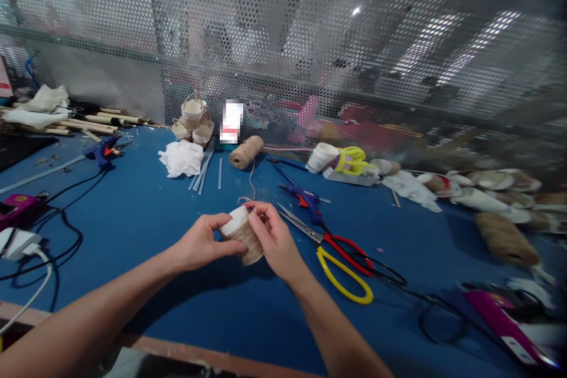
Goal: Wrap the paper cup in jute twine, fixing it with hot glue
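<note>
A small white cup (250, 240), partly wrapped in brown twine, is held between both hands above the blue table. My left hand (208, 242) grips its left side, thumb across the wrapped part. My right hand (272, 233) is closed at the cup's upper right, thumb and index finger pinched by the rim where the twine arrives. The strand runs back from there to a twine spool (246, 152) lying behind. Scissors (325, 242) with a red and a yellow handle lie open to the right of my right hand.
A blue glue gun (305, 201) lies behind the scissors, its cable trailing right; another glue gun (103, 152) is at left. White cloth (181, 158), clear sticks (204, 170) and stacked cups (194, 118) stand or lie at the back. A large spool (505, 239) is at right.
</note>
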The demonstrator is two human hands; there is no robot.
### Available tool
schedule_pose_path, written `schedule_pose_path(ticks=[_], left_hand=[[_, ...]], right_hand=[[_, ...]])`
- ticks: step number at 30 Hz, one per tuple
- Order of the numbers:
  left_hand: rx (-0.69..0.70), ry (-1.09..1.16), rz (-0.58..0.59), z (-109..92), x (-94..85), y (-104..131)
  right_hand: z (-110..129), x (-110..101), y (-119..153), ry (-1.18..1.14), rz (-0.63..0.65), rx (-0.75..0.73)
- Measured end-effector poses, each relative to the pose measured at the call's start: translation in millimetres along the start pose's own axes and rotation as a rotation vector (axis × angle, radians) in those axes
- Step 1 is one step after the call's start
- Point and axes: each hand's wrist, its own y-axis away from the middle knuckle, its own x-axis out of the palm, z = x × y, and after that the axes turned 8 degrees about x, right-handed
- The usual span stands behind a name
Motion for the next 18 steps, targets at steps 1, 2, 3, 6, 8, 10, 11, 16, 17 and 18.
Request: schedule_pose_path(ticks=[1,2,3,6,8,10,11,16,17,18], left_hand=[[0.014,-0.016,0.001,-0.2,-0.3,0.1],[0.027,-0.032,0.001,-0.1,-0.7,0.2],[0.039,-0.048,0.001,0.3,-1.0,0.2],[0.069,-0.075,0.011,2.9,-1.6,-0.1],[0.081,-0.077,0.011,4.7,-1.6,-0.5],[0.075,-0.065,0.015,5.6,-1.4,-0.6],[0.066,-0.056,0.024,5.6,-1.4,-0.4],[0.076,-0.052,0.081,3.8,-3.6,0.8],[0.092,-0.063,0.075,3.1,-4.7,0.7],[0.110,-0.068,0.065,2.2,-5.9,0.5]], right_hand=[[1.0,-0.2,0.2,-0.012,0.012,0.016],[1.8,-0.3,0.5,-0.026,0.026,0.036],[2.4,-0.3,0.8,-0.040,0.040,0.056],[2.4,0.3,1.7,-0.065,0.062,0.089],[1.2,1.2,2.1,-0.075,0.057,0.092],[0.1,2.1,2.2,-0.117,0.039,0.107],[-0.2,2.6,2.1,-0.147,0.028,0.122],[-0.2,3.6,-2.0,-0.289,-0.032,0.226],[0.0,3.5,-3.4,-0.317,-0.040,0.256],[0.4,3.4,-4.7,-0.346,-0.047,0.289]])
